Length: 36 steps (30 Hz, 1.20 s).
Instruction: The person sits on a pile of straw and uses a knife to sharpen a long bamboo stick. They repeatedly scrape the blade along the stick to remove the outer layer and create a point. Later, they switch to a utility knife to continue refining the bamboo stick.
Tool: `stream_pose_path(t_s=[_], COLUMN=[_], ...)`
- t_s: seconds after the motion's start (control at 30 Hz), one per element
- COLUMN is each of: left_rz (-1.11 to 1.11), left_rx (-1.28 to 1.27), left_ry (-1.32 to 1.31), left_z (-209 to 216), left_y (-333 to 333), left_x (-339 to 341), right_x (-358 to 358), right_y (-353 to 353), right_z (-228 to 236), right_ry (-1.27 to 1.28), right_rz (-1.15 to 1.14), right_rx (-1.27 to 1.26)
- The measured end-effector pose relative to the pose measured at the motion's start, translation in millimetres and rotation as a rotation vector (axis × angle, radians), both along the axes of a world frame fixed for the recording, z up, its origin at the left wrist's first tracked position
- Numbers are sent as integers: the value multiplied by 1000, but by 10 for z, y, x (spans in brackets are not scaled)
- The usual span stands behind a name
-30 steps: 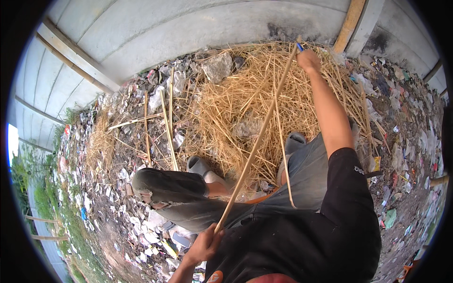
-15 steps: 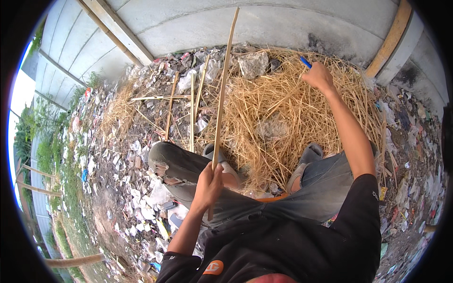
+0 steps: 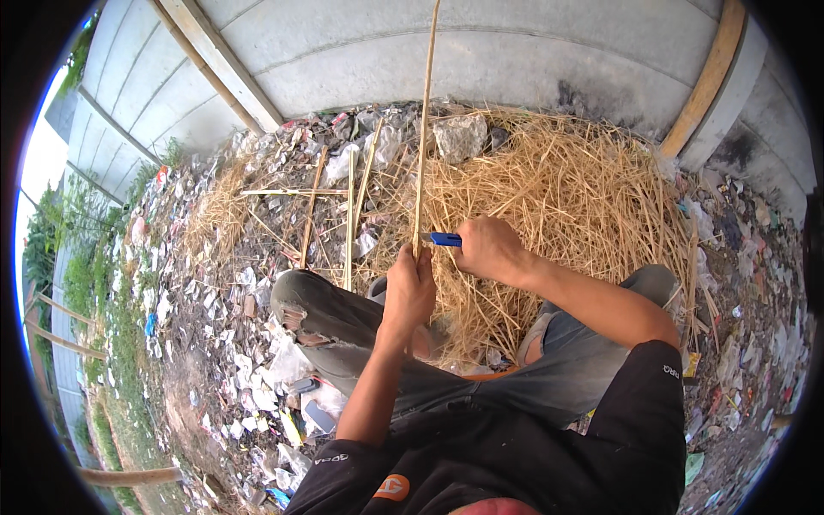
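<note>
A long, thin bamboo strip (image 3: 423,129) stands up from my left hand (image 3: 410,287), whose fingers are closed round its lower part. My right hand (image 3: 491,249) grips a blue utility knife (image 3: 445,239). The knife's blade meets the strip just above my left fingers; whether it has cut in cannot be made out. Below both hands spreads a heap of straw-coloured shavings (image 3: 549,180) between and beyond my feet.
Several split bamboo strips (image 3: 350,219) lie on litter-strewn ground to the left. A rock (image 3: 460,139) rests by the grey panel wall (image 3: 481,60). A bamboo pole (image 3: 705,77) leans at the right, and green plants (image 3: 86,266) grow at far left.
My right hand has come down and inward with the knife, from over the far shavings to the strip. My left hand has risen slightly to the right, and the strip stands more upright.
</note>
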<state>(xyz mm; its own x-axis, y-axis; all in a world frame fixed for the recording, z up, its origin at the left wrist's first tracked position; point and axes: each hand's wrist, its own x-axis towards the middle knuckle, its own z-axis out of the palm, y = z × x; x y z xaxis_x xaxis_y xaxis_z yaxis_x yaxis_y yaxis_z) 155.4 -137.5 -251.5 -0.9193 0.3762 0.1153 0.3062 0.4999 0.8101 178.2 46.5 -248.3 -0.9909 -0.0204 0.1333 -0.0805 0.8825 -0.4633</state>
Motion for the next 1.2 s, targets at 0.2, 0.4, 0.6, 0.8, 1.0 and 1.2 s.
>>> stream_pose_path(t_s=[0.2,0.4,0.6,0.8,1.0,1.2], left_rz=[-4,-14,-32,-247,-389,-421], left_rx=[-88,-216,-271,-220,-273,-327], left_ry=[48,36,24,-16,-47,-137], left_z=[-18,-107,-157,-219,-238,-38], left_y=[76,124,116,-90,-521,-1258], left_x=[88,113,166,805,981,1200], right_x=[-115,-264,-476,-702,-456,-220], right_y=[-9,133,328,1525,2298,2615], right_z=[-105,-161,-464,-260,-224,-222], right_ry=[-22,-171,-69,-146,-112,-57], right_rz=[-61,-76,-46,-595,-830,-910], right_rx=[104,205,323,14,65,131])
